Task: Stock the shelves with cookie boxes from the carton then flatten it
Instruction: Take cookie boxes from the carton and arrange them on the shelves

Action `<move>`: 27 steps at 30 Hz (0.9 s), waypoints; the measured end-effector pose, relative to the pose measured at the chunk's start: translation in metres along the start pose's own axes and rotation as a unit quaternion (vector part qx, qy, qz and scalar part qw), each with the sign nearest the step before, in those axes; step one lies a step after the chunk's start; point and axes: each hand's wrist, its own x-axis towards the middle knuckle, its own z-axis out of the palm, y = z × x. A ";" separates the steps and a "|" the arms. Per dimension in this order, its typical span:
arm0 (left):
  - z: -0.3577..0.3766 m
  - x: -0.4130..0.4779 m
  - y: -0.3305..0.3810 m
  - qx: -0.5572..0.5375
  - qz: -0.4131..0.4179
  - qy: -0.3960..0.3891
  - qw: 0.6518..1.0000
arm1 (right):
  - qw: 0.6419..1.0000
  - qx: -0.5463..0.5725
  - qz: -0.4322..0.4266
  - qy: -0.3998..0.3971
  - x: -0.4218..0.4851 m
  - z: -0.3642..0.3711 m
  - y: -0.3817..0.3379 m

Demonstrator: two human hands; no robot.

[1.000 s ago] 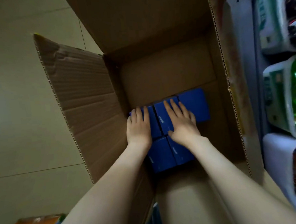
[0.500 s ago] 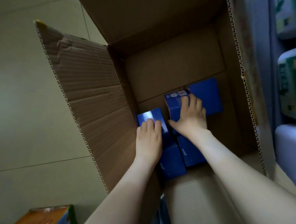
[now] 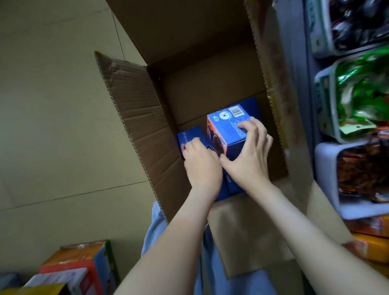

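An open brown carton (image 3: 208, 87) stands on the floor with its flaps spread. Several blue cookie boxes lie at its bottom. My right hand (image 3: 249, 160) grips one blue cookie box (image 3: 228, 128), raised and tilted so its barcode face shows. My left hand (image 3: 201, 163) grips a second blue cookie box (image 3: 189, 135) at the carton's left wall, fingers curled over its top edge. More blue boxes (image 3: 225, 188) lie partly hidden under my wrists.
Shelves on the right carry grey baskets (image 3: 325, 103) of green and dark snack packs and orange packs (image 3: 377, 248) lower down. Orange and yellow cartons (image 3: 78, 270) stand at the bottom left. Tiled floor (image 3: 51, 133) spreads to the left.
Both hands went from lying flat on the blue boxes to gripping one each. The right hand's box has risen and tilted; the left box has lifted a little.
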 end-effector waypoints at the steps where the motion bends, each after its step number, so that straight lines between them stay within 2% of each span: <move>1: -0.017 -0.010 0.012 -0.036 -0.009 0.006 0.999 | 1.000 0.019 0.003 0.012 -0.003 -0.020 -0.016; 4: -0.070 -0.045 0.047 -0.137 -0.051 0.022 0.989 | 0.996 0.082 0.002 0.046 -0.014 -0.085 -0.064; 6: -0.108 -0.070 0.068 -0.245 -0.152 0.018 0.957 | 0.988 0.135 0.003 0.077 -0.025 -0.131 -0.098; 7: -0.130 -0.085 0.081 -0.321 -0.219 -0.002 0.921 | 0.982 0.165 0.010 0.091 -0.030 -0.155 -0.116; 9: -0.172 -0.118 0.110 -0.498 -0.305 -0.118 0.803 | 0.966 0.225 0.019 0.126 -0.043 -0.201 -0.149; 11: -0.206 -0.153 0.135 -0.627 -0.285 -0.220 0.691 | 0.941 0.299 0.040 0.152 -0.056 -0.245 -0.180; 13: -0.239 -0.185 0.163 -0.684 -0.218 -0.270 0.642 | 0.915 0.363 0.063 0.164 -0.069 -0.285 -0.206; 15: -0.269 -0.212 0.190 -0.711 -0.147 -0.299 0.619 | 0.891 0.410 0.064 0.184 -0.084 -0.323 -0.229; 17: -0.299 -0.238 0.213 -0.695 -0.080 -0.320 0.639 | 0.870 0.440 0.052 0.215 -0.097 -0.360 -0.248; 18: -0.311 -0.251 0.224 -0.669 -0.045 -0.327 0.666 | 0.866 0.445 0.055 0.222 -0.104 -0.377 -0.256; 20: -0.334 -0.276 0.241 -0.624 -0.002 -0.337 0.705 | 0.870 0.441 0.066 0.209 -0.117 -0.411 -0.269; 24: -0.379 -0.303 0.276 -0.586 0.059 -0.316 0.744 | 0.873 0.458 0.055 0.158 -0.151 -0.479 -0.290; 27: -0.411 -0.320 0.299 -0.528 0.151 -0.325 0.770 | 0.888 0.421 0.043 0.178 -0.179 -0.532 -0.301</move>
